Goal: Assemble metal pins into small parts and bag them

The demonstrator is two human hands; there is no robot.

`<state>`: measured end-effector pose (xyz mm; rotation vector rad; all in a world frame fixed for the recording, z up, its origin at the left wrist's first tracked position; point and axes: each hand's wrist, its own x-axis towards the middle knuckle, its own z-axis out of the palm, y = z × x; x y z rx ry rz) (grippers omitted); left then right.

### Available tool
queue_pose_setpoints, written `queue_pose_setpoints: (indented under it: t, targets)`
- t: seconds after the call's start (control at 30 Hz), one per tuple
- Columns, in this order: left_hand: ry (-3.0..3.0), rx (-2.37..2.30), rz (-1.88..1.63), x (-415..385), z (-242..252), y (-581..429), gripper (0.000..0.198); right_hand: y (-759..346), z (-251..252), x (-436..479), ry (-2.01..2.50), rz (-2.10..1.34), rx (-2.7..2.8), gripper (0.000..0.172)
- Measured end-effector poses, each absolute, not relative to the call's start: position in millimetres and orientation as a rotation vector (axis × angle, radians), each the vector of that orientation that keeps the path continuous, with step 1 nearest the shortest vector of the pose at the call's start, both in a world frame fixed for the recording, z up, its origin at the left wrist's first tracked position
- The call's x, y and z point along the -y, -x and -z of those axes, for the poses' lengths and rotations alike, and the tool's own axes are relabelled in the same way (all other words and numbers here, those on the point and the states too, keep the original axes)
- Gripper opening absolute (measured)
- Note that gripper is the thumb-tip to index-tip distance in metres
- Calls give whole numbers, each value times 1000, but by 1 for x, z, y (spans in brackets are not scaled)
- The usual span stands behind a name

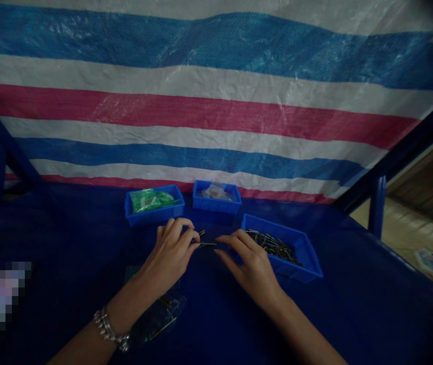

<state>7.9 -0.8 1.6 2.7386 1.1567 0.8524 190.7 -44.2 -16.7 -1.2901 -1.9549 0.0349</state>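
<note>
My left hand (172,253) rests on the dark blue table (353,304), its fingers pinched on a thin metal pin (205,244) with a black part at one end. My right hand (247,261) lies just to the right of it, fingers curled and thumb reaching toward the pin's tip; whether it grips the pin I cannot make out. A blue tray (307,258) holding several such pins sits right beside my right hand. A clear plastic bag (163,317) with a few pins lies under my left forearm. A beaded bracelet (110,329) circles my left wrist.
Two more blue trays stand at the back: one (132,215) with green packets, one (216,204) with a clear bag of small parts. A striped tarp (216,111) hangs behind. Blue frame posts (378,203) rise at both sides.
</note>
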Motion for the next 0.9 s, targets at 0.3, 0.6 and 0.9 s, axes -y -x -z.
queue_pose_setpoints:
  t: [0.3,0.6,0.9]
  targets:
    - [-2788,-1072,-866,6,-3,-10,7,-187,18,46,1247,-36,1946,14]
    - [-2785,-1051,-961,6,-3,-9,8,-187,17,46,1204,-27,1906,12]
    - [-2763,-1001,-1058,5,-3,-9,7,-186,17,46,1188,-23,1909,11]
